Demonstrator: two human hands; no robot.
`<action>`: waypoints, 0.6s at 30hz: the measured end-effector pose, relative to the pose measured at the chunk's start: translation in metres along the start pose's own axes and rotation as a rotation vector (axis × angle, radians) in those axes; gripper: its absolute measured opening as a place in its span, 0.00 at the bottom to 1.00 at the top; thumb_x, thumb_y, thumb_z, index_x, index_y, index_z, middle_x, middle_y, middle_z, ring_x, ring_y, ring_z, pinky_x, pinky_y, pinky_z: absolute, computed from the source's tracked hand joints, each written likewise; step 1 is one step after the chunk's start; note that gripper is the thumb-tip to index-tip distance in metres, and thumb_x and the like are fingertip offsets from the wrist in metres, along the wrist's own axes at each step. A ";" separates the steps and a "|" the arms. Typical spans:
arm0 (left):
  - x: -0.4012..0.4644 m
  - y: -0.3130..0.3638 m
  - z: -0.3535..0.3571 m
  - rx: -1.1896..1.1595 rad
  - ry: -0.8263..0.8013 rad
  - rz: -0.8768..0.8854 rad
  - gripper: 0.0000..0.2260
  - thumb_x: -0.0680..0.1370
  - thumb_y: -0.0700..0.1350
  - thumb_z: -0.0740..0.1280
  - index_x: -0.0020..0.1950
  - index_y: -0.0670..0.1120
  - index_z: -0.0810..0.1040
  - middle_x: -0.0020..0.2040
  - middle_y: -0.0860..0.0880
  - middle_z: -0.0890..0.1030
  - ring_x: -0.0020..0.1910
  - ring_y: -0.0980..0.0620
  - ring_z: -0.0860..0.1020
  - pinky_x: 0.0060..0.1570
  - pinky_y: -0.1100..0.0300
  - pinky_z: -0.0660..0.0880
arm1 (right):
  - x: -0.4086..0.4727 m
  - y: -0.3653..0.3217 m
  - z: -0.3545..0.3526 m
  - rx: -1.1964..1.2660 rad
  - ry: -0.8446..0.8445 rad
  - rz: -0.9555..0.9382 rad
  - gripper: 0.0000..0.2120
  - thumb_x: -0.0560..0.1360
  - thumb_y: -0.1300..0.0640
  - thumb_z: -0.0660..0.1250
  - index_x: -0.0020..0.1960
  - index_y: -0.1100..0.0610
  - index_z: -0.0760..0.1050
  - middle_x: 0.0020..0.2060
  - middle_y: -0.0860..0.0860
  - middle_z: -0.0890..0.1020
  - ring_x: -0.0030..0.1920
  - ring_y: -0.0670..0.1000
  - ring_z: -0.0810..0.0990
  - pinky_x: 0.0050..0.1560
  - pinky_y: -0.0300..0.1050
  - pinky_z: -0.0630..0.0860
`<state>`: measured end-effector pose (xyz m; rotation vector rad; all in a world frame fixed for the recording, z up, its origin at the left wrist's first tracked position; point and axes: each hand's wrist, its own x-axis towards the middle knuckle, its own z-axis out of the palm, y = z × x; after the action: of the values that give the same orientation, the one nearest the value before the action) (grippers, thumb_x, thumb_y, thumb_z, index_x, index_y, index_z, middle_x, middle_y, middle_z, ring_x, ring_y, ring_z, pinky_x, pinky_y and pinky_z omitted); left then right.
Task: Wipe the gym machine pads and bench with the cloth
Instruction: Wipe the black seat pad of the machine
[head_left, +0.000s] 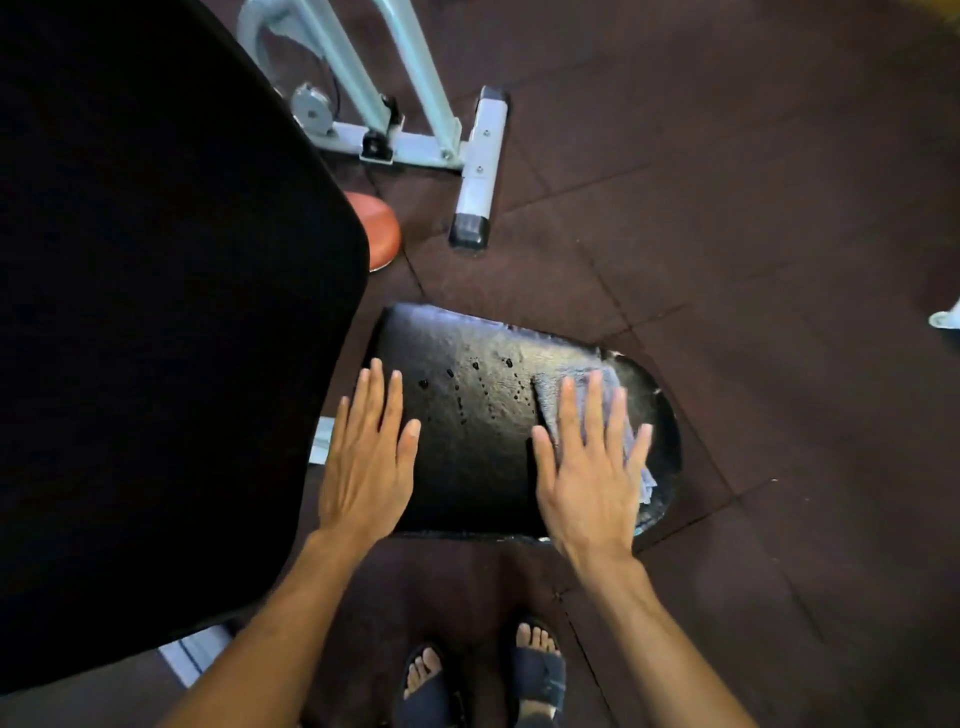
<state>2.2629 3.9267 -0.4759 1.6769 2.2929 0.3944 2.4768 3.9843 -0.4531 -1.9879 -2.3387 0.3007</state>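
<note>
The right hand is lying flat and spread wide on the cloth, pressing it onto the right part of the seat, while the left hand is resting open and empty at the seat's left edge, just beside the tall back pad. Dark droplets are sitting between the two hands, so the seat looks only partly wiped. To do this well, the palm should be keeping even pressure and sweeping the cloth leftward through the drops in overlapping passes, reaching the rim. The left hand is likely bracing; it should be clearing away as the cloth approaches.
</note>
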 end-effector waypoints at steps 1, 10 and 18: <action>0.000 0.000 0.001 -0.028 0.007 -0.004 0.26 0.83 0.53 0.43 0.80 0.46 0.47 0.81 0.49 0.44 0.79 0.55 0.42 0.78 0.52 0.47 | 0.006 0.005 -0.001 -0.014 0.004 0.018 0.29 0.81 0.40 0.46 0.79 0.48 0.48 0.80 0.50 0.48 0.79 0.53 0.43 0.76 0.61 0.43; -0.003 -0.005 0.002 -0.188 0.056 0.011 0.24 0.84 0.49 0.46 0.79 0.45 0.50 0.81 0.51 0.49 0.80 0.57 0.46 0.78 0.60 0.46 | 0.048 -0.073 0.018 0.040 -0.031 -0.204 0.26 0.83 0.46 0.46 0.79 0.47 0.47 0.80 0.51 0.49 0.79 0.55 0.43 0.78 0.59 0.47; -0.004 0.000 -0.002 -0.177 0.063 -0.014 0.23 0.84 0.49 0.46 0.79 0.45 0.52 0.81 0.51 0.51 0.79 0.57 0.47 0.78 0.56 0.50 | -0.027 0.028 -0.010 -0.106 -0.165 -0.558 0.26 0.82 0.47 0.49 0.79 0.46 0.49 0.79 0.48 0.51 0.79 0.53 0.49 0.74 0.56 0.56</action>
<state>2.2629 3.9228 -0.4736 1.5829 2.2382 0.6363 2.5099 3.9632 -0.4466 -1.2953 -2.9348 0.3162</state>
